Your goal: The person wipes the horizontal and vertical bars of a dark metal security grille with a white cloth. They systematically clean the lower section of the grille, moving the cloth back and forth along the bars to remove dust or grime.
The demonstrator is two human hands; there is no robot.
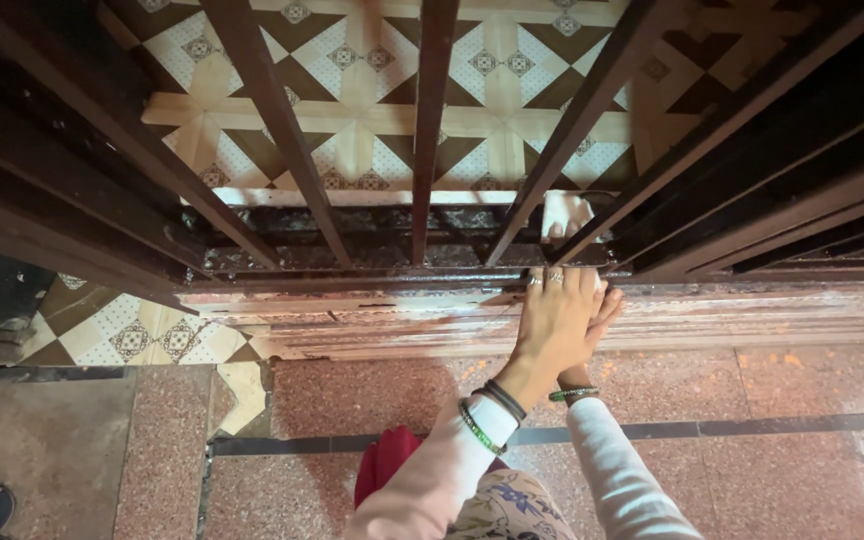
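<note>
Both hands stack at the grille's bottom rail [402, 255], left hand [552, 325] flat over the right hand [602, 315], whose fingers poke through pinching a white cloth [564, 212] just beyond.

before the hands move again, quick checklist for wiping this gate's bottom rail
1. Cloth past the bars: ok, white and bunched at the fingertips.
2. Left hand on the bottom rail: ok, pressed flat.
3. Right hand placed: cannot tell, mostly hidden under the left.
4. Which hand grips the cloth: cannot tell.
5. Rail clean: not ok, looks grimy and worn.
6. Sleeves and bangles free of the bars: ok.
</note>
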